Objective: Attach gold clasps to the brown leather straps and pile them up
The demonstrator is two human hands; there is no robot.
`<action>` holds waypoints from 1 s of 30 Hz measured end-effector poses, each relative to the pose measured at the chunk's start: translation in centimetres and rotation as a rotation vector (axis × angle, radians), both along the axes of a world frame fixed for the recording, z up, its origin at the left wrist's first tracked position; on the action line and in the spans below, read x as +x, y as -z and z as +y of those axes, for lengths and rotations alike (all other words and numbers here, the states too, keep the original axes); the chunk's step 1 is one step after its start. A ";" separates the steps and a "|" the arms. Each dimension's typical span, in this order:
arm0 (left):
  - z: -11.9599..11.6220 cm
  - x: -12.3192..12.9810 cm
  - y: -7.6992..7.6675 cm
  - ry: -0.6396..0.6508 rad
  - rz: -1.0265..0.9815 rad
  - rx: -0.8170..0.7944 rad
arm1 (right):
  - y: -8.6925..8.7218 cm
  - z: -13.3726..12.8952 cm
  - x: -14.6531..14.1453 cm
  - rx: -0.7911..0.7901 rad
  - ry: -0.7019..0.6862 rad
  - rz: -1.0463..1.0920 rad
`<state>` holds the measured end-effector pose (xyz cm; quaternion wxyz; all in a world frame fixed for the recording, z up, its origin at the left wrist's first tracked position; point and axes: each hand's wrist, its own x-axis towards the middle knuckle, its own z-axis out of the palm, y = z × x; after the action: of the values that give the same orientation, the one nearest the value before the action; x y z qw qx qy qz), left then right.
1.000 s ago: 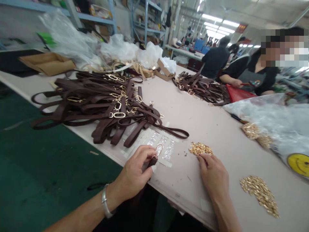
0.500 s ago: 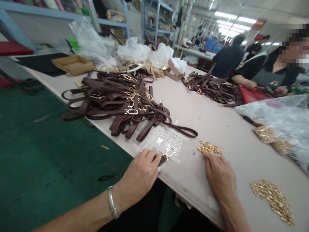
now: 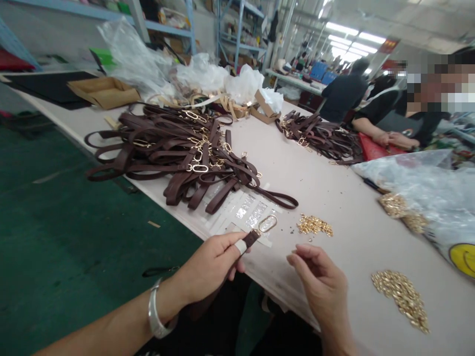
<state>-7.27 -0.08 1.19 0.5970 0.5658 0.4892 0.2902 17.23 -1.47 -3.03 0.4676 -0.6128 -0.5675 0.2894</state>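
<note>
My left hand (image 3: 218,257), with a pale wrap on its thumb, is closed around a dark brown leather strap (image 3: 251,238). A gold oval ring (image 3: 267,224) hangs off the strap's end over the table edge. My right hand (image 3: 321,282) is raised just above the table, its thumb and fingertips pinched together. Anything between those fingertips is too small to make out. Just beyond it lies a small pile of gold metal pieces (image 3: 314,225). A larger pile of gold pieces (image 3: 401,299) spreads to the right of that hand.
Brown straps with gold hardware (image 3: 174,143) are heaped at the left of the table (image 3: 334,193). A second strap heap (image 3: 321,136) lies farther back. Clear plastic bags (image 3: 426,183) rest at the right, near a seated person (image 3: 401,123). A cardboard tray (image 3: 104,92) stands at the far left.
My right hand has drawn back from the small gold pile towards me, fingertips pinched. My left hand has turned and lifted the strap end, so more of the strap shows.
</note>
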 end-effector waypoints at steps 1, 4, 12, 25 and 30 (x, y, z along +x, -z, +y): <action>-0.1 0.4 0.0 -0.012 -0.056 -0.106 | -0.2 -0.5 -0.9 0.012 -0.022 0.034; -0.4 1.5 0.6 -0.033 -0.145 -0.213 | -0.8 -1.5 -3.0 0.085 -0.092 0.013; -1.8 2.3 1.4 0.041 -0.154 -0.075 | -1.8 -1.7 -4.1 0.212 -0.213 -0.146; -2.0 2.6 1.9 0.066 -0.122 0.036 | -2.5 -2.1 -3.4 0.151 -0.370 -0.297; -2.2 2.5 1.8 0.116 0.015 0.224 | -2.6 -2.3 -3.2 0.082 -0.387 -0.248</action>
<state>-4.81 -2.25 -0.59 0.5422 0.6585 0.4245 0.3036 14.02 -3.76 -0.44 0.3548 -0.5039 -0.7388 0.2728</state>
